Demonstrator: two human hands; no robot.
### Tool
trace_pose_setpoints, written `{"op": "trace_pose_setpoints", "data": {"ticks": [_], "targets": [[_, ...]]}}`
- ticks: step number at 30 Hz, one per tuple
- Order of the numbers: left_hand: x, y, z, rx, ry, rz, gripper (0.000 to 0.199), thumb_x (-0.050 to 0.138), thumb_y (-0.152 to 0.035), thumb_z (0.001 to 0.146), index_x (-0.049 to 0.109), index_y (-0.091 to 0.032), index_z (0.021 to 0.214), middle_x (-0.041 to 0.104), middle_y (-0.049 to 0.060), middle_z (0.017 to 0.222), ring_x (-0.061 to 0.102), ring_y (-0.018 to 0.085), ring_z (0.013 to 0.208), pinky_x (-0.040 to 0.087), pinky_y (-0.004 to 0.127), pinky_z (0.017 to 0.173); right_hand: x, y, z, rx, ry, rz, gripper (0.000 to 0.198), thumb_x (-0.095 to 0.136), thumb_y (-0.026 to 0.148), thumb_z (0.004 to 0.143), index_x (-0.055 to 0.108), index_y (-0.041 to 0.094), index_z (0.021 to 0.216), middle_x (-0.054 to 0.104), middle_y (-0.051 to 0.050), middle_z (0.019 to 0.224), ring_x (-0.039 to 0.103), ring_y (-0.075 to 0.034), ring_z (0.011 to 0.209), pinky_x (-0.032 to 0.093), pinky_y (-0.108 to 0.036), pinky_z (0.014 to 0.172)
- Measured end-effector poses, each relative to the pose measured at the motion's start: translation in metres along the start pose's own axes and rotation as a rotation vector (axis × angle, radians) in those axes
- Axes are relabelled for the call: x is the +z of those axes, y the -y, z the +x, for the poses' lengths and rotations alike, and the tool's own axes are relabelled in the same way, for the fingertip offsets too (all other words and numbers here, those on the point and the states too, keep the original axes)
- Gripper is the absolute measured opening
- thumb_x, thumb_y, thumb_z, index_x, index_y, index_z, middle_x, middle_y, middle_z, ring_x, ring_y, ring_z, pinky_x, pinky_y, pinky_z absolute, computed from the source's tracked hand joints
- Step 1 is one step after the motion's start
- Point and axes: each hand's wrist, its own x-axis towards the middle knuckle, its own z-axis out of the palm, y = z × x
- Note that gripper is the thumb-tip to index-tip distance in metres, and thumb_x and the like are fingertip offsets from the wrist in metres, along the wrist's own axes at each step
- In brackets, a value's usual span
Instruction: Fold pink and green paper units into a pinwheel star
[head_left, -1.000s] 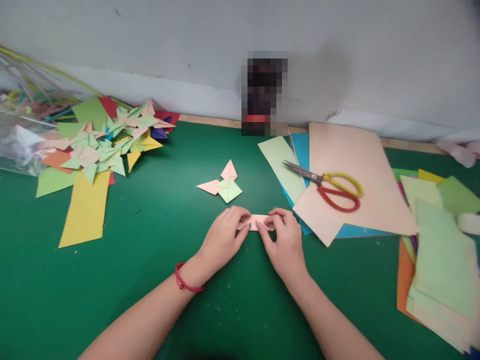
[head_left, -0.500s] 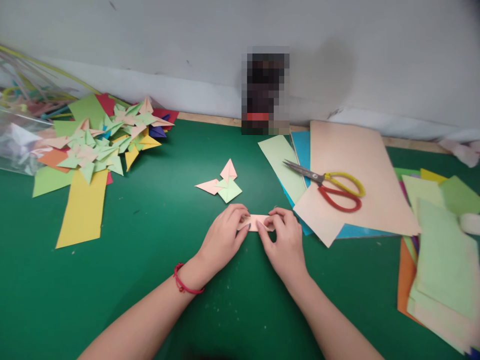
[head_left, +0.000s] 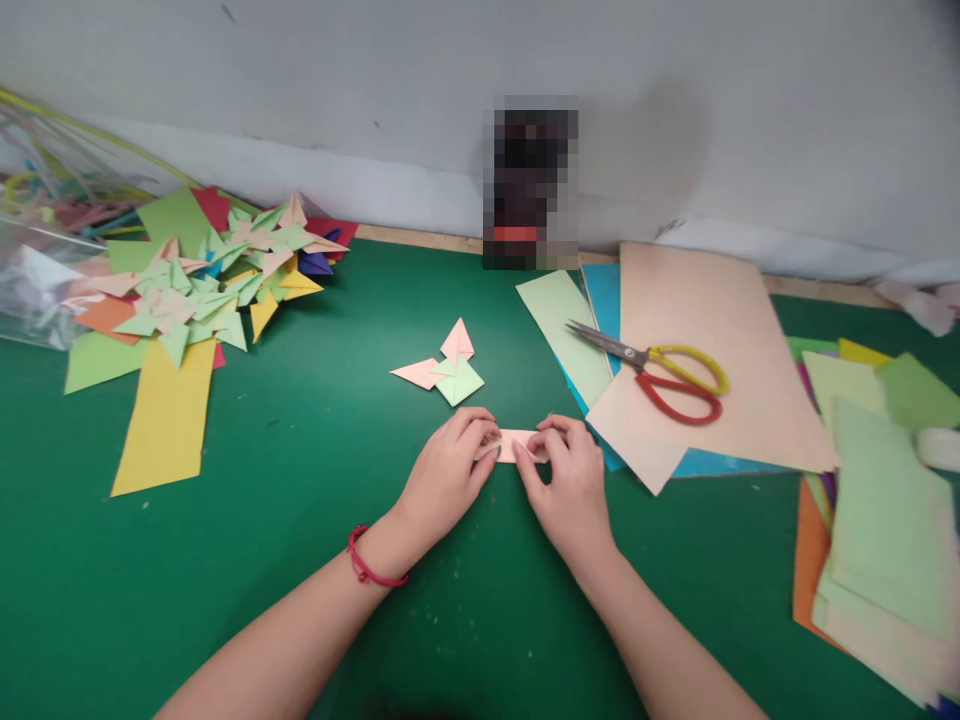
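- Green tabletop (head_left: 697,580) runs back to a pale wall (head_left: 300,80).
- Left hand (head_left: 448,470) pinches one end of a pink paper strip (head_left: 514,446) between thumb and curled fingers; right hand (head_left: 571,475) pinches the other end the same way.
- That strip lies level between them, low over or on the table; I can't tell which.
- Just beyond the hands sits a pink-and-green folded piece (head_left: 458,381).
- Farther right, scissors (head_left: 631,355) rest across loose paper sheets (head_left: 697,310).
- Far left, folded paper stars (head_left: 176,305) lie heaped.
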Motion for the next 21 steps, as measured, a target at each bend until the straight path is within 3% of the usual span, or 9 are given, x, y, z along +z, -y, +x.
{"op": "trace_pose_setpoints", "data": {"ticks": [21], "targets": [[0.0014, 0.0008, -0.0002, 0.002, 0.013, 0.022, 0.02, 0.047, -0.012, 0.084, 0.055, -0.019, 0.101, 0.051, 0.007, 0.108, 0.053, 0.018, 0.096, 0.047, 0.035, 0.083, -0.0005, 0.0011, 0.0001, 0.005, -0.006, 0.007, 0.016, 0.052, 0.031, 0.083, 0.051, 0.018, 0.073, 0.052, -0.008, 0.093, 0.052, -0.021, 0.085, 0.039, -0.036, 0.075]]}}
